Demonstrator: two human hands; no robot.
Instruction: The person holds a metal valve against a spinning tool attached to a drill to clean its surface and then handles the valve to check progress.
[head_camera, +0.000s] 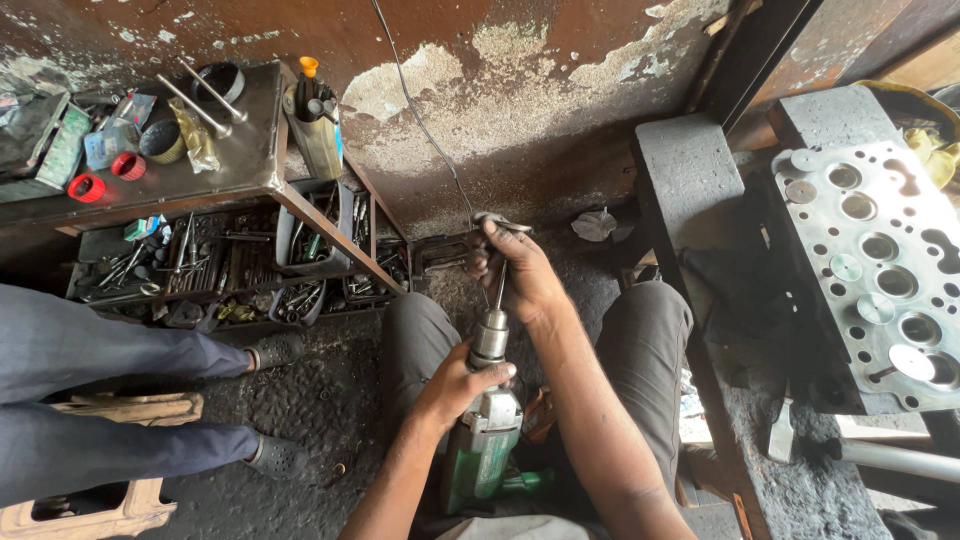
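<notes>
Left hand (455, 385) wrapped round the green electric drill (483, 440) over the lap, right hand (520, 275) gripping the thin rod (499, 287) in the chuck (490, 337), cylinder head (885, 270) on the right.

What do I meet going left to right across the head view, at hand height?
Another person's legs → left hand on the green electric drill → right hand → concrete block → cylinder head.

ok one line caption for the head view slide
Seated person's left hand grips a green electric drill while the right hand holds its bit, beside a cylinder head.
</notes>
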